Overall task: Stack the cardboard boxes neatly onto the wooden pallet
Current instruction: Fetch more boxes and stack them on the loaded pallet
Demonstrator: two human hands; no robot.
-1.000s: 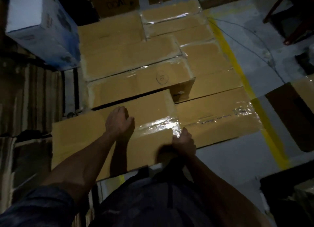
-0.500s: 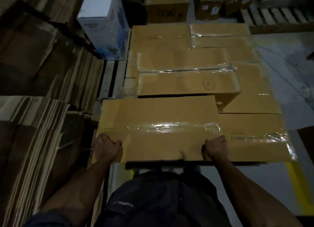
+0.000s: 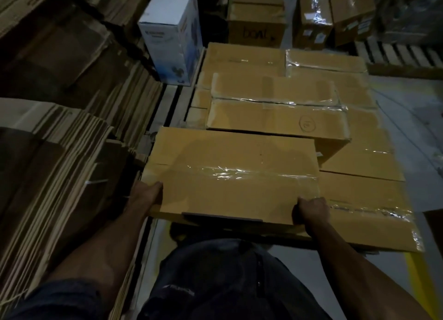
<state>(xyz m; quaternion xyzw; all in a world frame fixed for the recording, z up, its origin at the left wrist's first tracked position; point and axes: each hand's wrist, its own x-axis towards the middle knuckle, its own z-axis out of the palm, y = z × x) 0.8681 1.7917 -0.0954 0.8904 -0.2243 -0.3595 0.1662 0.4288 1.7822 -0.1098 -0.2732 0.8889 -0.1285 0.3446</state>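
the left hand (image 3: pixel 147 194) has come off the top of the long flat brown cardboard box (image 3: pixel 231 173) to its near left corner; the right hand (image 3: pixel 311 210) stays at the near right corner. both sets of fingers are grasping it. the box sits at the near left corner of the wooden pallet (image 3: pixel 172 99), so probably only squaring up is left.

Arms: left forearm (image 3: pixel 96 255) and right forearm (image 3: pixel 354 267) are seen bare, without watch or band.
Hands: left hand (image 3: pixel 146 196) and right hand (image 3: pixel 311 210) are ungloved.
Sleeve: a dark blue sleeve (image 3: pixel 48 300) is worn on the left upper arm.
Trousers: dark trousers (image 3: pixel 227 283) with a seam and a small, unreadable printed mark are worn.
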